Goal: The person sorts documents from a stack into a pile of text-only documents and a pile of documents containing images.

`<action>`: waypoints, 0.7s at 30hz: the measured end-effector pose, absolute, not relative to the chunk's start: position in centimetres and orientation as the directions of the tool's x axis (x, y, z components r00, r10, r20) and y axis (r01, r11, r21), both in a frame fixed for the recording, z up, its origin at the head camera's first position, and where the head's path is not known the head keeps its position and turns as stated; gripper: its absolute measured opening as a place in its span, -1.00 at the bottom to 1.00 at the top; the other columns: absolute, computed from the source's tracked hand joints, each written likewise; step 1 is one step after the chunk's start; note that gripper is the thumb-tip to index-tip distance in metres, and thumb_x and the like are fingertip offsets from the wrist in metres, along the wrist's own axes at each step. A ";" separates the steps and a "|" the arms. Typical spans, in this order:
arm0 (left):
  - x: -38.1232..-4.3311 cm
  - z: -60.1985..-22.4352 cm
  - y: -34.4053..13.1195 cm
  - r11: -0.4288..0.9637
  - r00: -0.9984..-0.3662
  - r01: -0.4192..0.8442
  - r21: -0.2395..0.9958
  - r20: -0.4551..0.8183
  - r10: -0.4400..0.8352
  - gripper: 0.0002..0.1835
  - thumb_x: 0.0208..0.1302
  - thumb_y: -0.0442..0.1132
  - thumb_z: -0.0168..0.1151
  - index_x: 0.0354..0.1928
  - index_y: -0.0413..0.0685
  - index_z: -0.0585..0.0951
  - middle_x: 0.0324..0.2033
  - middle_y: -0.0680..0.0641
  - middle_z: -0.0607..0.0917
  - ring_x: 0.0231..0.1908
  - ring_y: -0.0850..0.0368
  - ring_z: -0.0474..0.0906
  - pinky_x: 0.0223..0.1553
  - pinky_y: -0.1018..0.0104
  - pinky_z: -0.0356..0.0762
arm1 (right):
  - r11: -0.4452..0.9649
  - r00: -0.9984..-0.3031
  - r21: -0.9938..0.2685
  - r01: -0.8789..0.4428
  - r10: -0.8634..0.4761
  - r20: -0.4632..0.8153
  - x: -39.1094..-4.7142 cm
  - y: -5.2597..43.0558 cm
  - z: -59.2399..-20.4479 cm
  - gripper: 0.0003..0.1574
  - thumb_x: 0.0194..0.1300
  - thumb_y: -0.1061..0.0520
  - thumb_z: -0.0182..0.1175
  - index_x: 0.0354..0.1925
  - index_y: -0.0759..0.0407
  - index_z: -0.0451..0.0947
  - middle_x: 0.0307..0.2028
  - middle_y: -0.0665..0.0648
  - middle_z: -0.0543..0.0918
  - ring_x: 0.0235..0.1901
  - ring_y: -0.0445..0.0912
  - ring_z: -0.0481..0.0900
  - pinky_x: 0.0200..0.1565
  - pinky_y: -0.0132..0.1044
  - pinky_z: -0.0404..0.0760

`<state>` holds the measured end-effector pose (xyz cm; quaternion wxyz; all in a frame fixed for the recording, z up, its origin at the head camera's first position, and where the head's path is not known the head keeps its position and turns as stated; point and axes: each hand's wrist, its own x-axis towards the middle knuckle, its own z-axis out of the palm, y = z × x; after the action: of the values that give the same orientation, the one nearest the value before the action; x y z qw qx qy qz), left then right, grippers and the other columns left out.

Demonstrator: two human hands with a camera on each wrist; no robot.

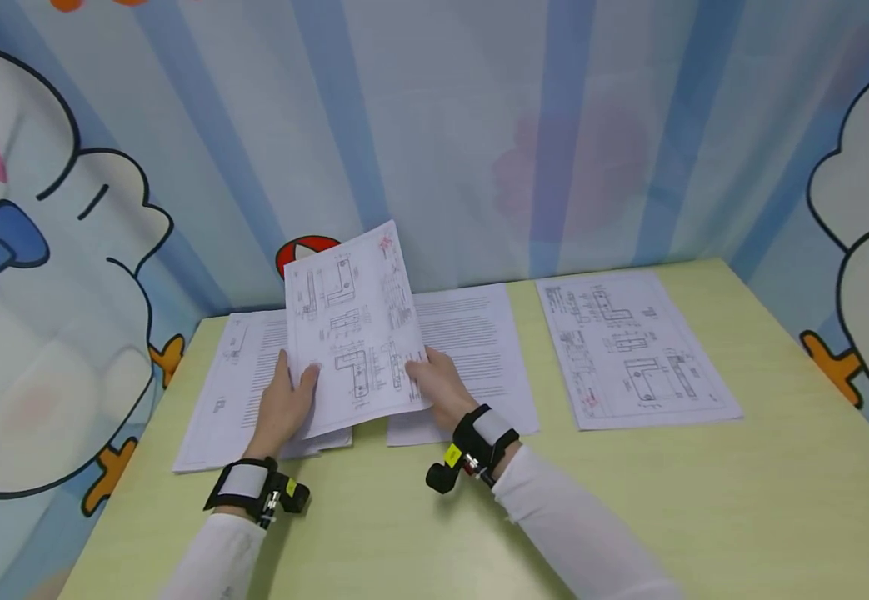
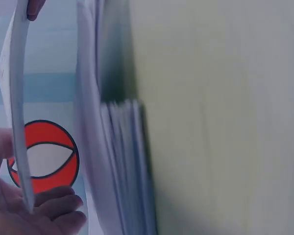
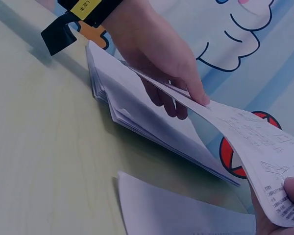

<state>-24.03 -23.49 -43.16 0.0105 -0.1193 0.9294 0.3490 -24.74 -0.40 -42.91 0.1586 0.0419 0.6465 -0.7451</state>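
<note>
Both hands hold up a thin sheaf of technical drawings point(image 1: 362, 329), tilted above the table with its printed face toward the head camera. The left hand point(image 1: 282, 408) grips the lower left edge, thumb on the face and fingers behind it. At the lower right edge the right hand point(image 1: 443, 387) pinches it, its thumb over the print. Seen from the right wrist, the sheaf point(image 3: 225, 120) bows between the two hands. Beneath the left hand lies a pile of papers point(image 3: 137, 105), its layered edges showing; a text sheet point(image 1: 479, 342) lies behind the right hand.
Another drawing sheet point(image 1: 629, 358) lies flat on the right part of the pale yellow-green table point(image 1: 704, 500). A striped curtain point(image 1: 464, 150) with cartoon figures hangs right behind the table. Each wrist wears a black strap with a small camera.
</note>
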 end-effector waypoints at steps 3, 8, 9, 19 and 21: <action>-24.3 -42.9 -22.4 0.648 -0.971 -0.208 0.732 -0.072 -0.230 -0.16 0.36 0.21 -0.27 0.46 -0.08 -0.28 0.44 -0.30 0.00 0.40 -0.25 0.00 0.36 -0.16 0.05 | -0.151 -0.950 -0.950 0.274 -0.194 -0.243 -24.6 1.1 -42.1 -0.55 0.37 0.17 -0.07 0.21 0.06 0.38 -0.04 0.15 0.62 -0.17 -0.11 0.57 -0.23 -0.32 0.51; -24.7 -42.1 -20.1 0.411 -0.967 -0.191 0.892 -0.099 -0.235 -0.31 0.35 0.22 -0.21 0.42 0.06 0.07 0.22 -0.17 0.42 0.13 -0.04 0.40 0.12 0.07 0.36 | -0.172 -0.953 -0.948 0.269 -0.187 -0.237 -24.7 3.3 -41.2 -0.56 0.39 0.14 -0.07 0.21 0.01 0.38 0.00 0.13 0.62 -0.08 -0.09 0.57 -0.18 -0.30 0.50; -24.7 -41.9 -19.7 0.361 -0.966 -0.194 0.912 -0.114 -0.231 -0.35 0.35 0.21 -0.20 0.39 0.10 0.15 0.15 -0.13 0.48 0.05 0.01 0.44 0.04 0.14 0.40 | -0.170 -0.953 -0.948 0.271 -0.184 -0.239 -24.8 3.7 -41.0 -0.55 0.39 0.13 -0.08 0.22 -0.01 0.37 0.00 0.12 0.61 -0.07 -0.09 0.57 -0.16 -0.29 0.50; -24.4 -40.1 -15.0 0.133 -0.990 -0.136 0.982 -0.132 -0.045 -0.54 0.44 -0.17 -0.15 0.34 0.20 0.22 0.16 0.00 0.49 0.09 0.11 0.41 0.14 0.19 0.33 | -0.108 -0.968 -0.974 0.201 -0.175 -0.181 -24.6 9.5 -40.0 -0.50 0.42 0.14 -0.12 0.29 0.02 0.29 0.06 0.16 0.58 -0.06 -0.08 0.58 -0.14 -0.31 0.54; -24.5 -40.0 -14.1 0.151 -0.993 -0.118 0.981 -0.118 -0.009 -0.53 0.44 -0.21 -0.17 0.36 0.21 0.20 0.15 0.00 0.49 0.08 0.08 0.42 0.14 0.16 0.32 | -0.069 -0.972 -0.982 0.175 -0.172 -0.161 -24.5 10.8 -39.8 -0.49 0.41 0.16 -0.12 0.30 0.02 0.28 0.07 0.18 0.58 -0.08 -0.09 0.60 -0.17 -0.32 0.57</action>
<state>-24.47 -14.13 -39.98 0.0419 -0.0418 0.7575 0.6502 -24.50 10.79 -39.82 0.1189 0.0011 0.6717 -0.7313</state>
